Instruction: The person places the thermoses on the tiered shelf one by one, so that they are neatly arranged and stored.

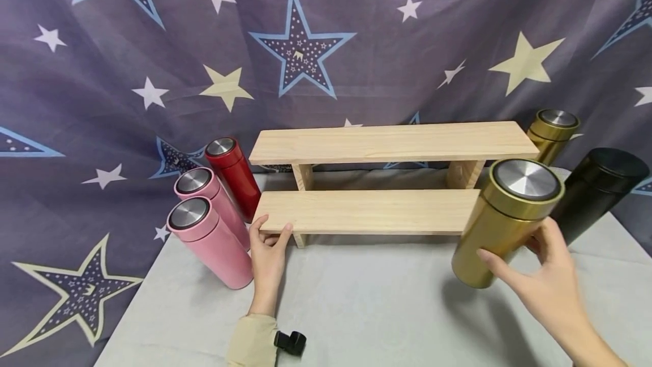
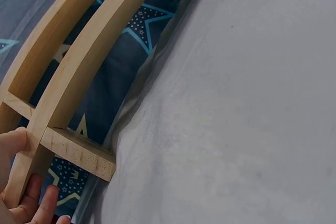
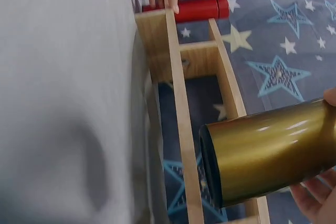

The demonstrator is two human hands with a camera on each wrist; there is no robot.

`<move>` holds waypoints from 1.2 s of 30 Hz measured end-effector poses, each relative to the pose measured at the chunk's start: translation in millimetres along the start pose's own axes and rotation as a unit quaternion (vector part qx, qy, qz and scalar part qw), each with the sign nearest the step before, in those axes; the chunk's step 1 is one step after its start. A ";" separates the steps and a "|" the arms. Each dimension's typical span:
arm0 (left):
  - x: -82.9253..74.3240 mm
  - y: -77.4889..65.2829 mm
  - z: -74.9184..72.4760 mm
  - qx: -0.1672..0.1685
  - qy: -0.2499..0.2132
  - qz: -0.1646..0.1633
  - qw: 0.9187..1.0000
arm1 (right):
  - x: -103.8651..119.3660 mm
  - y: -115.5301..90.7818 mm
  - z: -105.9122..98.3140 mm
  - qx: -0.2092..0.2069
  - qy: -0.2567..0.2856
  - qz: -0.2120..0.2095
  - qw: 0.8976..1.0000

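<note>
My right hand (image 1: pixel 552 282) grips a gold thermos bottle (image 1: pixel 491 237) with a silver lid, in front of the right end of a two-tier wooden shelf (image 1: pixel 367 211). The bottle is off the table and leans a little, its shadow falling on the cloth below; in the right wrist view the base of the gold bottle (image 3: pixel 273 153) shows. At the shelf's left end, my left hand (image 1: pixel 268 262) pinches the lower board's front corner. The left wrist view has the thumb on the face of the board (image 2: pixel 79 72) and fingers curled under it.
Left of the shelf stand two pink bottles (image 1: pixel 219 248) and a red bottle (image 1: pixel 236 177). A second gold bottle (image 1: pixel 550 135) and a black bottle (image 1: pixel 593 197) are at the right. Behind hangs a star-patterned curtain (image 1: pixel 367 72); a pale cloth (image 1: pixel 367 304) covers the table.
</note>
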State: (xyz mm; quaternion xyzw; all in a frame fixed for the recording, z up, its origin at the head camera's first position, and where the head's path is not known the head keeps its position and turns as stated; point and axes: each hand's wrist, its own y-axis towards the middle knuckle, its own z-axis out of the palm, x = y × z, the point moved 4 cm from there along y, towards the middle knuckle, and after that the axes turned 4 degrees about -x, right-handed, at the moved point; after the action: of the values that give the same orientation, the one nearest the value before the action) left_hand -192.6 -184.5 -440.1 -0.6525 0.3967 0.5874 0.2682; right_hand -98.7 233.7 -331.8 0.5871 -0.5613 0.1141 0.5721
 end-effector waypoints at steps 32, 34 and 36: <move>-2.3 0.0 -0.9 0.004 0.015 0.006 1.000 | 66.3 49.8 132.3 0.107 0.185 -0.061 0.975; -2.1 -0.2 -0.8 0.004 0.014 0.007 1.000 | 69.8 53.3 138.4 0.109 0.187 -0.062 0.974; -1.8 -0.5 -1.0 0.004 0.012 0.008 1.000 | 73.4 56.3 144.4 0.112 0.188 -0.063 0.974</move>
State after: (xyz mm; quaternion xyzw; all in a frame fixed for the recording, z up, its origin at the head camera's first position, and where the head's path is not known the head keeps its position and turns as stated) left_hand -191.6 -184.7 -438.3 -0.6552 0.4078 0.5797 0.2614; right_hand -191.2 95.4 -290.4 0.6495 -0.3891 0.2483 0.6042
